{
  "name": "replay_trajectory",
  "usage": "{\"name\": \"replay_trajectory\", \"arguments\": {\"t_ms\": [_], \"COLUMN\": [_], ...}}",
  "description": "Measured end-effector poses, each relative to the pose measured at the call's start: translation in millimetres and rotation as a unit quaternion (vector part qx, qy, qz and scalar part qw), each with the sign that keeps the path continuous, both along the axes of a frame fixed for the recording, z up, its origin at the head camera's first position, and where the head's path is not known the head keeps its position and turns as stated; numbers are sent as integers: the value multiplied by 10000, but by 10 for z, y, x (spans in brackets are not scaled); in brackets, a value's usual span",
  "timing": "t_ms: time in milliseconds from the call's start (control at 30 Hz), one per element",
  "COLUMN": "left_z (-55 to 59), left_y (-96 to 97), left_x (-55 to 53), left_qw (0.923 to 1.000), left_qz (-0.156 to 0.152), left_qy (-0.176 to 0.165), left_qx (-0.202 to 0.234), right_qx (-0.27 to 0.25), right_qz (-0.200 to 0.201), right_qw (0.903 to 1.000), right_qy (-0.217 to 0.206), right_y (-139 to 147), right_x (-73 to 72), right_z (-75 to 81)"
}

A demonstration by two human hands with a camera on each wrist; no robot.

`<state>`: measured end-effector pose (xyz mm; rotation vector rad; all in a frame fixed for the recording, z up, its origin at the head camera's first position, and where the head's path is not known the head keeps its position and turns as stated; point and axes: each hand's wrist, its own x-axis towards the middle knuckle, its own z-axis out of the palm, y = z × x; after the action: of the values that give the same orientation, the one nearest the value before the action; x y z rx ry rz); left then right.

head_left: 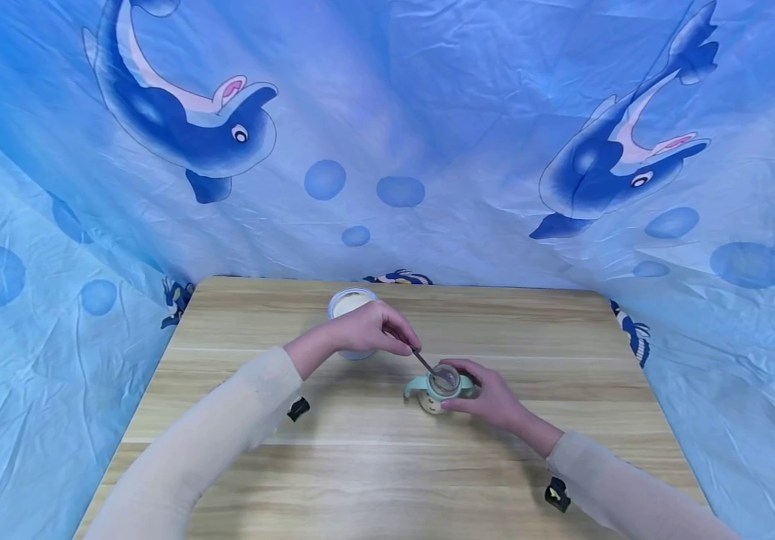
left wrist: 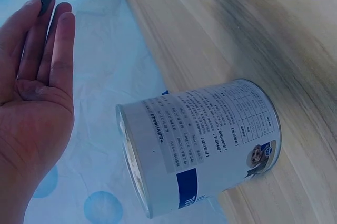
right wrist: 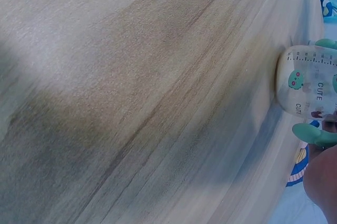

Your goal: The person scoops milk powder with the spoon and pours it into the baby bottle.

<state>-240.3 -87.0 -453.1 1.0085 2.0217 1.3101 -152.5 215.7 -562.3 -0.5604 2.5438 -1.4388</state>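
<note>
My left hand (head_left: 382, 328) pinches the dark handle of a spoon (head_left: 422, 360) between thumb and fingertips. The spoon slants down to the right, its head over the open mouth of a baby bottle (head_left: 431, 406). Green handles stick out from the bottle's sides, and the right wrist view shows a measuring scale and cartoon prints on its clear wall. From the right, my right hand (head_left: 491, 394) grips the bottle near its neck; it stands upright on the table. An open tin (left wrist: 210, 145) with printed text stands behind my left hand, with pale content at its top.
The wooden table (head_left: 279, 487) ends at a blue sheet (head_left: 468, 247) with dolphins, hanging behind and at both sides. Black wrist pieces (head_left: 298, 409) show below the sleeves. My left forearm (head_left: 218, 427) reaches across the table's left half.
</note>
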Motion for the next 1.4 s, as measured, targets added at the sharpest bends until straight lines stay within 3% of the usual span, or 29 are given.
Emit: {"name": "replay_trajectory", "arguments": {"t_ms": [433,733,1400], "left_z": [0,-5,-9], "left_y": [-23,-32,-27], "left_x": [37,35,69], "left_qw": [9977,9976,9980], "left_qz": [8,-7,59], "left_qy": [-657,-693,-625], "left_qx": [144,49,-15], "right_qx": [6,25,-76], "right_qz": [22,27,14], "right_qw": [10000,9999,10000], "right_qy": [64,-101,31], "right_y": [6,-2,-3], "right_x": [-6,2,6], "right_z": [-30,0,-27]}}
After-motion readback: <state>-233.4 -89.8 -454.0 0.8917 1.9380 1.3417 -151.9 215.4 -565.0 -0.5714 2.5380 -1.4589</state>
